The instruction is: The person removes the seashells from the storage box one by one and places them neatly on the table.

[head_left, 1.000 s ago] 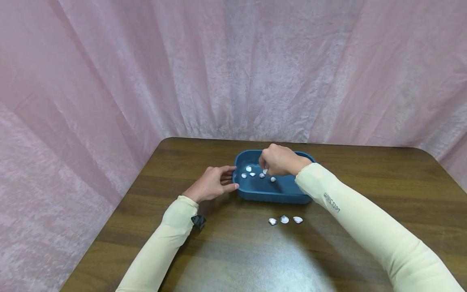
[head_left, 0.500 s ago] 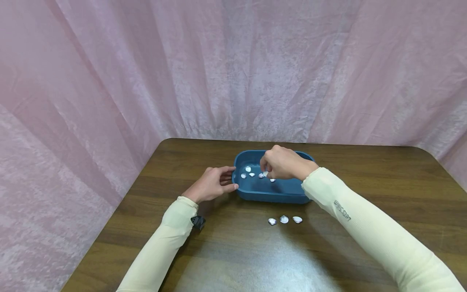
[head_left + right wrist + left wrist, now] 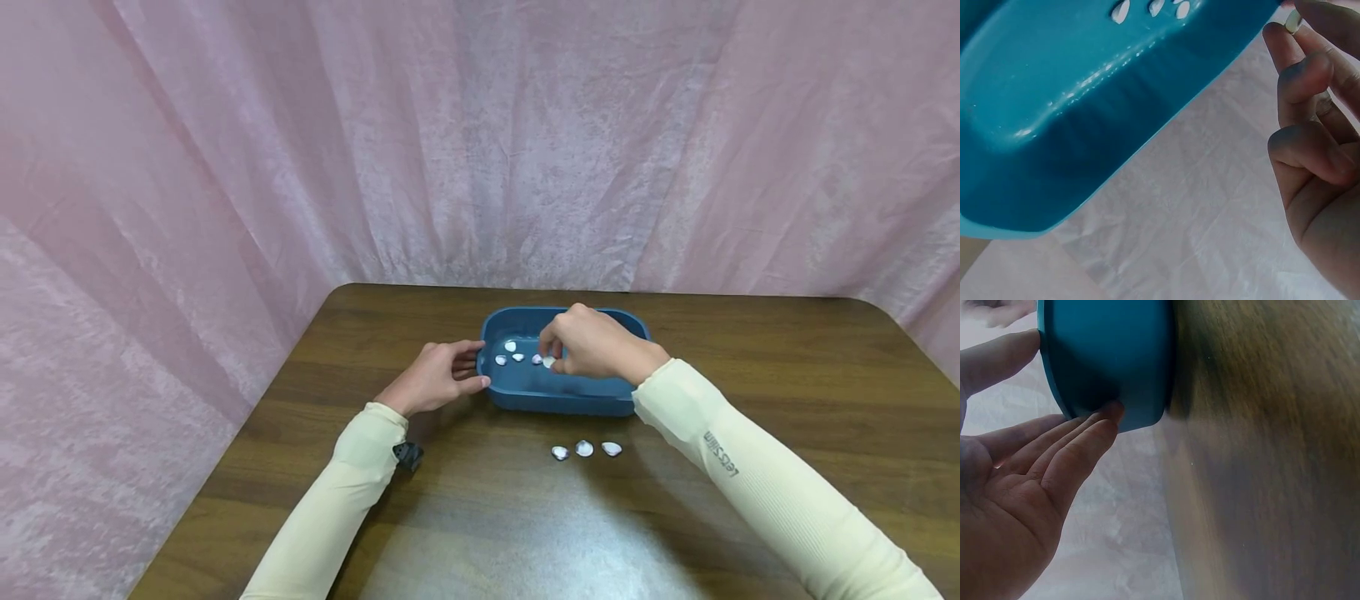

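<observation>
A: Where do you have the held seashell?

B: On my head feed, the held seashell (image 3: pixel 549 362) is at the blue tub, toward its middle, just beside a loose shell (image 3: pixel 537 359). I can't tell whether it touches the bottom.

A: And the right grip (image 3: pixel 597 343)?

B: Pinching that seashell. My right wrist feed shows it between the thumb and fingertips, the other fingers curled in.

A: What about the blue tub (image 3: pixel 558 402) itself?

B: Rectangular, with rounded corners. Besides the loose shell, I see three more shells (image 3: pixel 510 345) grouped toward its left end. The right grip covers part of the inside.

A: Left grip (image 3: pixel 435 377)?

B: Clasping nothing that I can see: its fingers are extended, thumb and fingertips resting against the tub's left end.

A: Anything outside the tub?

B: Three shells in a row (image 3: pixel 584 448) on the wooden table (image 3: pixel 787 367), on the near side of the tub.

A: Further out?

B: Pale yellow sleeves (image 3: pixel 360 458) on both arms, lettering (image 3: pixel 722 454) on the right one, a black device (image 3: pixel 408 456) at the left wrist, and a pink curtain (image 3: pixel 480 150) behind the table.
</observation>
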Motion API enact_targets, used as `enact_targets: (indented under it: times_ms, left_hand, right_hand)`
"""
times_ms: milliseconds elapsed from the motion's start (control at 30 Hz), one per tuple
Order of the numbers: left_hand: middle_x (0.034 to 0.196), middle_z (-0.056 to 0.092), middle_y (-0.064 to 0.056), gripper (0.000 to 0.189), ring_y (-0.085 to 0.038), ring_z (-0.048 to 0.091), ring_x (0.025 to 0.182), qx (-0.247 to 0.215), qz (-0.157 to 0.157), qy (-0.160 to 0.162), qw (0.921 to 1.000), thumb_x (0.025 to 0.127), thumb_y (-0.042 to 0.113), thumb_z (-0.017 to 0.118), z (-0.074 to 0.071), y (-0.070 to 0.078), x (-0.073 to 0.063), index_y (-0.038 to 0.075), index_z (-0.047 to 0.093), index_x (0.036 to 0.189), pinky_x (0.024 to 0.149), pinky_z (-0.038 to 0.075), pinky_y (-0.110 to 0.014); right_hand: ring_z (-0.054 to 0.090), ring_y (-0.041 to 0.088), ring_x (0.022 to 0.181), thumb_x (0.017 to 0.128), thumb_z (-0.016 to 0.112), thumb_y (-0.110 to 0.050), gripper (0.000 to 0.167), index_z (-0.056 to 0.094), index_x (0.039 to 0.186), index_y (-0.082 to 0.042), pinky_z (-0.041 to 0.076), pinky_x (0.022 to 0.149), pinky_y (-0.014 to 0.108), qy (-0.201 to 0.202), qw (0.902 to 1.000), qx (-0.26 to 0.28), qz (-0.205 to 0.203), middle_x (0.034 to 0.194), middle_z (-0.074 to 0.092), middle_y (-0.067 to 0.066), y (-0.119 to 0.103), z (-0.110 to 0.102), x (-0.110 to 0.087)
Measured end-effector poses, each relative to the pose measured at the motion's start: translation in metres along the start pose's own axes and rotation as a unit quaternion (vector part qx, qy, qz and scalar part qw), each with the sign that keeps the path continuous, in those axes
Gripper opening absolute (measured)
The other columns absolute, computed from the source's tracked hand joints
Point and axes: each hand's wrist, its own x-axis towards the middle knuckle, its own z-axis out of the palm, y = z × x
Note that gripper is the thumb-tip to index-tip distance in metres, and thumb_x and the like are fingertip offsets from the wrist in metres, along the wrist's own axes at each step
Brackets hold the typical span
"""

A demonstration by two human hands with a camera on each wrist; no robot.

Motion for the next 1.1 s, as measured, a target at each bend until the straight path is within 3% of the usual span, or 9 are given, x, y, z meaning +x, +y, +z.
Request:
enact_targets:
  times_ms: [500, 833, 1100]
  left_hand:
    - [0.140, 0.061, -0.022, 0.065, -0.032, 0.064, 0.126, 0.005, 0.002, 0.002, 1.0000, 0.093, 0.021, 0.073, 0.000, 0.000, 0.000, -0.003, 0.046, 0.148, 0.103, 0.056, -0.040]
    - [0.140, 0.060, -0.022, 0.065, -0.032, 0.064, 0.126, 0.008, 0.001, 0.000, 1.0000, 0.094, 0.022, 0.073, 0.000, -0.001, 0.000, -0.003, 0.046, 0.148, 0.103, 0.056, -0.041]
    - [0.140, 0.060, -0.023, 0.064, -0.032, 0.064, 0.126, 0.007, 0.001, 0.004, 1.0000, 0.094, 0.021, 0.073, 0.001, -0.001, 0.000, -0.003, 0.046, 0.147, 0.103, 0.056, -0.040]
  right_hand:
    - [0.070, 0.013, 0.084, 0.083, 0.078, -0.012, 0.013, 0.080, 0.095, -0.015, 0.058, 0.070, 0.027, 0.029, 0.9994, 0.017, -0.012, 0.086, 0.076, -0.005, -0.016, 0.003, -0.017]
    - [0.064, 0.006, 0.075, 0.081, 0.081, -0.014, 0.010, 0.078, 0.090, -0.019, 0.050, 0.059, 0.020, 0.055, 0.9969, 0.010, -0.054, 0.077, 0.070, -0.013, -0.032, 0.011, -0.032]
    - [0.060, 0.005, 0.068, 0.080, 0.082, -0.014, 0.010, 0.078, 0.087, -0.019, 0.048, 0.059, 0.019, 0.066, 0.9954, 0.003, -0.069, 0.071, 0.065, -0.017, -0.036, 0.019, -0.038]
